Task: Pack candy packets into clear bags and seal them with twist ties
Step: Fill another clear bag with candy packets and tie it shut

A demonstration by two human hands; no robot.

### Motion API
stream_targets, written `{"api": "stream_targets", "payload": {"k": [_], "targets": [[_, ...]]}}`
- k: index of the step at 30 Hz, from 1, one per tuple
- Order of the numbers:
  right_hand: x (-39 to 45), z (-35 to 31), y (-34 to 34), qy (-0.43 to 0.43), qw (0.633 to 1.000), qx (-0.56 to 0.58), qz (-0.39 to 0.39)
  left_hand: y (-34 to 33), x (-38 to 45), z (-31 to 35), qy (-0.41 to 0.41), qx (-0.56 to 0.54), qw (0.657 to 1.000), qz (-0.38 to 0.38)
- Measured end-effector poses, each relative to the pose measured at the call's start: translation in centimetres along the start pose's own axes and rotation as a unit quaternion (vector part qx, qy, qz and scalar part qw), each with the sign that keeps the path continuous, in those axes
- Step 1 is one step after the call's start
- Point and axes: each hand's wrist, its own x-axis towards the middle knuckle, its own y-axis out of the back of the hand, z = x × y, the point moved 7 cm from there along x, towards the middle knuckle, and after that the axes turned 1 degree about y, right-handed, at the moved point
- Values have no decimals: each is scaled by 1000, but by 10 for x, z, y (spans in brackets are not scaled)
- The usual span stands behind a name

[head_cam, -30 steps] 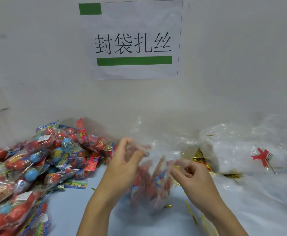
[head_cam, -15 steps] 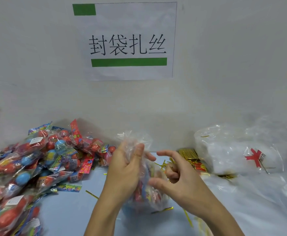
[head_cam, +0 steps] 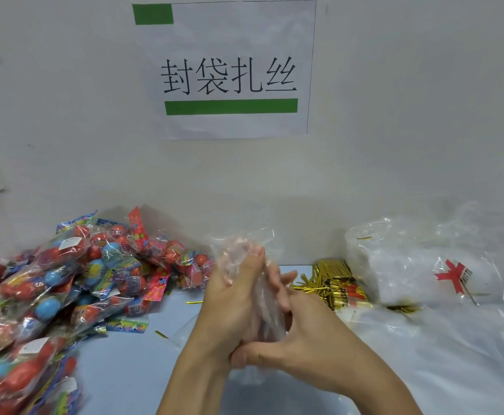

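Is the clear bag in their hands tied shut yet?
Not tied: both hands, left hand and right hand, grip the clear bag; no tie shows.

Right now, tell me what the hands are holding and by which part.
Both the left hand and the right hand grip one clear bag, gathered between them at its upper part, below the open top.

Bright even light; soft shadows; plastic glare; blurred lower-left edge.

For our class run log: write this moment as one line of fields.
left hand: grips clear bag neck | right hand: grips bag middle | twist ties: on table, untouched | seal: not yet done
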Motion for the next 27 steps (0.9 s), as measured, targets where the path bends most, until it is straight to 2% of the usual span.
{"api": "stream_targets", "payload": {"k": [5,8,11,13,15,17,19,21,23,25,27], "targets": [[-4,5,6,-16,999,31,-34,-17,-5,-2,34,-136,987,-75],[-7,9,11,-26,998,44,-43,-22,-8,-6,63,-129,984,-105],[-7,10,10,-13,997,66,-44,-19,-7,-6,36,-14,996,-85],[-4,9,5,2,997,75,-29,-14,-5,2,-19,117,991,-66],[-1,9,-1,24,999,25,-6,-13,-4,17,-105,307,943,-70],[2,10,-4,32,999,-6,10,-14,-5,27,-143,408,899,-64],[3,15,1,24,999,-15,23,1,-4,30,-78,431,898,-44],[1,22,10,2,999,-11,36,25,-5,21,68,446,891,-44],[0,27,16,-18,999,-6,38,37,-14,12,163,483,856,-86],[1,26,15,-32,999,-21,26,26,-19,1,168,511,830,-148],[2,25,10,-37,999,-30,22,8,-17,-11,143,517,828,-165]]}}
